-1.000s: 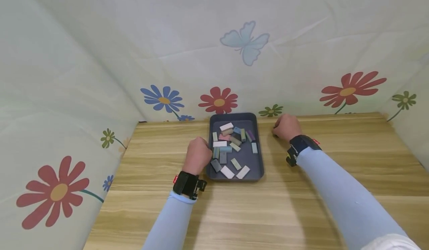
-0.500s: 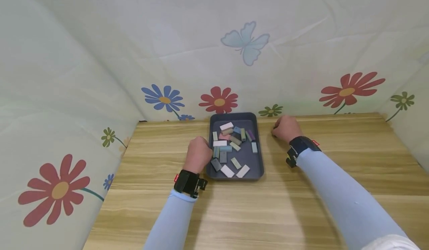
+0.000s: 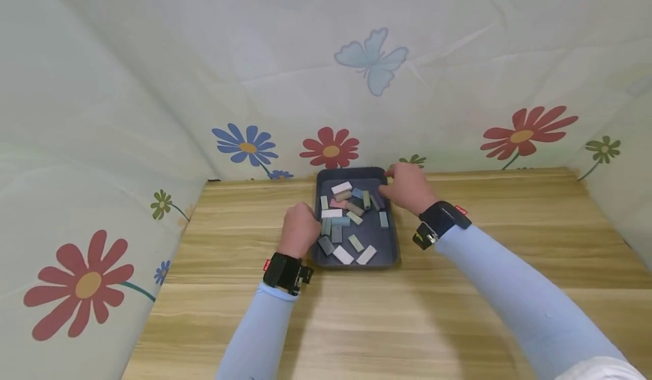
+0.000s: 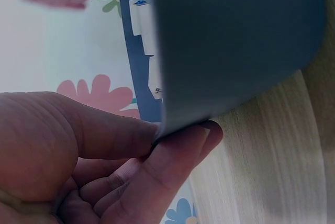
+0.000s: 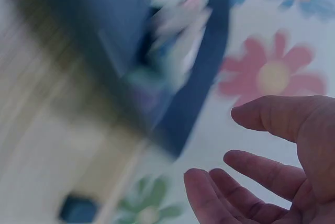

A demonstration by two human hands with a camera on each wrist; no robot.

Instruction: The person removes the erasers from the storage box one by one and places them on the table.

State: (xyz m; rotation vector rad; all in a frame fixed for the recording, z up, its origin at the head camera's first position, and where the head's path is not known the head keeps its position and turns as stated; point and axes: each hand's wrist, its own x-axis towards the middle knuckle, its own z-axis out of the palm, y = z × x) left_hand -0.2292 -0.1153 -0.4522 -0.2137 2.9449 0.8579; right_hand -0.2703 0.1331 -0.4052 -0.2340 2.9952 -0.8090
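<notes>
A dark grey-blue rectangular tray stands against the back of the table, with small rectangular blocks of several colours scattered inside. My left hand pinches its left wall between thumb and fingers; the left wrist view shows the thumb on the inner side and fingertips underneath. My right hand is at the tray's far right corner. Its thumb and fingers are spread apart in the right wrist view, with nothing between them. A small dark block lies on the table beside the tray there.
The wooden table meets a pale cloth wall with printed flowers right behind the tray. Another cloth wall runs along the left side. Bare table surface lies in front of the tray.
My right hand has moved left from the table to the tray's far right corner, and its fingers have opened. The left hand keeps its grip on the tray wall.
</notes>
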